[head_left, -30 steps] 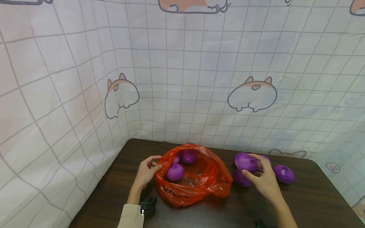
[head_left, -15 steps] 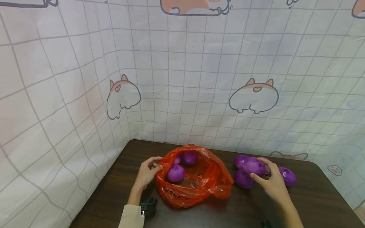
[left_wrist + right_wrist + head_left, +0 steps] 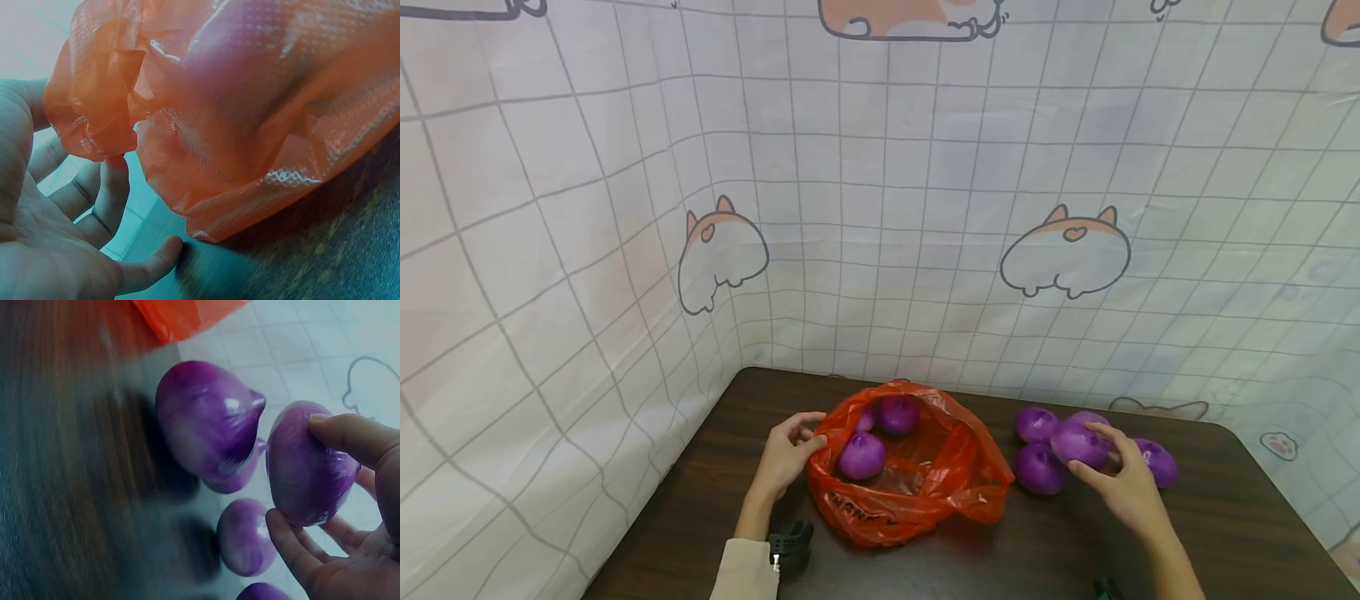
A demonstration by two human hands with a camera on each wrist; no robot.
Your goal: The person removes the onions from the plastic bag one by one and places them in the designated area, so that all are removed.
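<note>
On the left of the table in the head view, a red plastic bag (image 3: 917,508) lies with its mouth wide, several purple onions (image 3: 861,456) inside. My left hand (image 3: 784,458) holds the bag's left rim, fingers bent at the folded edge (image 3: 94,125). On the right, my right hand (image 3: 1123,479) grips a purple onion (image 3: 306,469) between thumb and fingertips. Close beside that onion, more purple onions (image 3: 1040,468) sit on the table, one partly hidden behind it. In the right wrist view the held onion stands apart from the large onion (image 3: 203,419) to its left.
One further onion (image 3: 1157,462) lies right of my right hand. The dark wooden table (image 3: 985,567) has rounded back corners. A white gridded cloth (image 3: 910,275) with cartoon dogs hangs behind and at the left. A dark strap (image 3: 792,542) is on the left wrist.
My right hand has moved to the right and slightly down with the onion, uncovering the onions on its left. The left hand and the bag have stayed in place.
</note>
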